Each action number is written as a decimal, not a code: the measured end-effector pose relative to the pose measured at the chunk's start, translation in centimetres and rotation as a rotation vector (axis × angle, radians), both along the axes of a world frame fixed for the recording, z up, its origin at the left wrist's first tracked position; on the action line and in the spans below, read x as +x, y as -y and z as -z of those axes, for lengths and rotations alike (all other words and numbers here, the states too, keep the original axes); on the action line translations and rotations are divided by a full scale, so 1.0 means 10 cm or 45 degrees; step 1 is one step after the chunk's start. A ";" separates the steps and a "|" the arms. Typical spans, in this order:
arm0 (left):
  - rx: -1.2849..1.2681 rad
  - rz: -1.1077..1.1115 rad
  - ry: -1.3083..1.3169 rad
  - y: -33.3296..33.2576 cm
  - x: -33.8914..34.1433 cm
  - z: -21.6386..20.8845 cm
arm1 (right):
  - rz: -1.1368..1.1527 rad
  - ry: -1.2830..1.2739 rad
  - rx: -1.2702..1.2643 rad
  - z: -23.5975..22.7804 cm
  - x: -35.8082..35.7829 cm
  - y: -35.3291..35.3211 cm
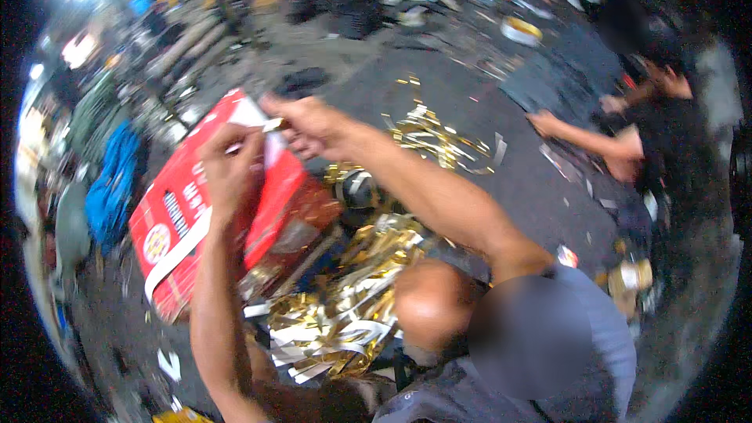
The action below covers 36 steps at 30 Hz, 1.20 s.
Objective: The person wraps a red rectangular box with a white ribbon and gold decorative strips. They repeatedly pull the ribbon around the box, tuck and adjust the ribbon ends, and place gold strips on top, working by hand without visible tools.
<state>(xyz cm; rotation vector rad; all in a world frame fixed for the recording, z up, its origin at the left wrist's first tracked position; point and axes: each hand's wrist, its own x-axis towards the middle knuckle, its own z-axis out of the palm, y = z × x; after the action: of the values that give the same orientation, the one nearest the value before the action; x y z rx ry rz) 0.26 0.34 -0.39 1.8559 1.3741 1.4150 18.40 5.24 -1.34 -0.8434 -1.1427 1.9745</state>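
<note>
A red box (184, 215) with white and dark print sits tilted in front of me on the left. Along its side runs a pale flat band (182, 254), which passes behind my left forearm. My left hand (233, 160) is over the box's upper face, fingers bent and closed at a short white strip (274, 124). Close beside it, at the box's far corner, my right hand (313, 125) pinches the same strip. The strip's full length is hidden by my fingers. Motion smears both hands somewhat.
Gold and white strips (345, 321) lie heaped by my knee (435, 305). More gold strips (427, 133) are scattered on the dark floor mat (501, 196). A blue cloth bundle (113, 188) lies left. At right, a co-worker's arm (595, 141) reaches to a dark sheet (560, 70).
</note>
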 end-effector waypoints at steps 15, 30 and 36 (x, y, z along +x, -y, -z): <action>0.119 -0.032 -0.099 0.01 -0.01 0.02 | 0.501 0.930 1.124 0.23 -0.27 -0.47; -0.026 -0.005 0.093 -0.03 0.03 0.05 | 0.740 0.694 0.909 1.30 -0.27 -0.40; -0.009 0.007 0.035 -0.05 0.08 -0.02 | 0.754 0.935 0.992 2.24 -0.09 -0.44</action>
<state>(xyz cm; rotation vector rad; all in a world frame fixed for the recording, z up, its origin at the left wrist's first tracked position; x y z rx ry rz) 1.02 0.82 -0.22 1.8276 1.3577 1.4262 17.50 9.69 -23.71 -1.2881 -1.6432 0.6235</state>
